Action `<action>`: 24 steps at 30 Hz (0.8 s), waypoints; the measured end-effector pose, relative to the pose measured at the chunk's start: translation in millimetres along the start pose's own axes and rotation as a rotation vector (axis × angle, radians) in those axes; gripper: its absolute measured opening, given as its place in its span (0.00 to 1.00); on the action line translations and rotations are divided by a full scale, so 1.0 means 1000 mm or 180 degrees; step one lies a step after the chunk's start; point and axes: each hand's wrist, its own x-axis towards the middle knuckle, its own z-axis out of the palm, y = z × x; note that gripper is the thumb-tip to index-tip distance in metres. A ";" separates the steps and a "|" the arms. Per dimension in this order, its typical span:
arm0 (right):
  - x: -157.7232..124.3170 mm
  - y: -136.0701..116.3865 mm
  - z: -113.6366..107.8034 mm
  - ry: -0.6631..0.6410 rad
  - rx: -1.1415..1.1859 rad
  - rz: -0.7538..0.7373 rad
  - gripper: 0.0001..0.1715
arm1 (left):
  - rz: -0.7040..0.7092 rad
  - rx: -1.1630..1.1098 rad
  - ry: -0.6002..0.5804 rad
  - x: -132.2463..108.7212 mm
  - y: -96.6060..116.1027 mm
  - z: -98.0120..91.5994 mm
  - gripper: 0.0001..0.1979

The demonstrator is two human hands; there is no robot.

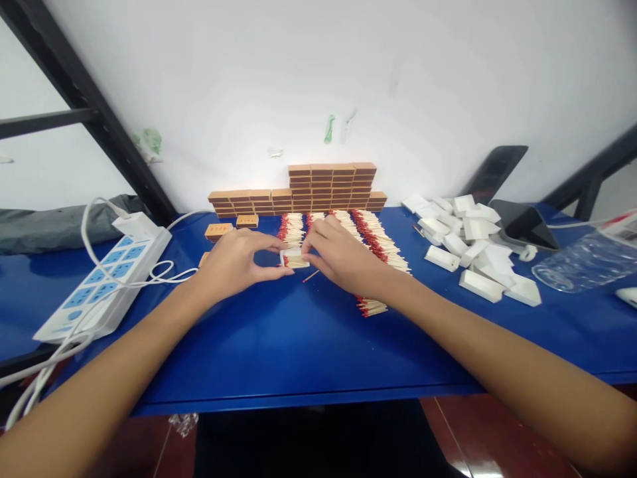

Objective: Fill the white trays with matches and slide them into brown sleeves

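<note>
A small white matchbox tray (293, 253) with red-headed matches in it lies between my two hands on the blue table. The thumb and fingers of my left hand (231, 262) close around its left end. At its right end are the bent fingers of my right hand (338, 253), pinched against the tray; their tips are partly hidden. Rows of loose matches (381, 242) are spread behind and under my right hand. One single match (311, 276) lies just in front of the tray. Orange matchbox sleeves (219, 230) sit beyond my left hand.
Brown-sided matchboxes (332, 188) are stacked along the wall. White empty trays (480, 229) are heaped at the right, near a dark phone-like device (525, 222) and a clear plastic bottle (587, 262). A power strip (107, 282) with white cables occupies the left side.
</note>
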 end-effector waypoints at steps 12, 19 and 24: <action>-0.013 0.014 -0.015 -0.0439 0.0543 0.0278 0.05 | -0.0364 0.0533 0.0203 0.000 -0.020 -0.013 0.16; -0.011 0.010 -0.002 -0.0717 0.0780 0.0239 0.06 | -0.0386 0.0684 0.0228 0.001 -0.025 -0.014 0.16; -0.006 0.009 0.005 -0.0477 0.0589 0.0210 0.01 | -0.0330 0.0643 0.0176 0.001 -0.024 -0.012 0.16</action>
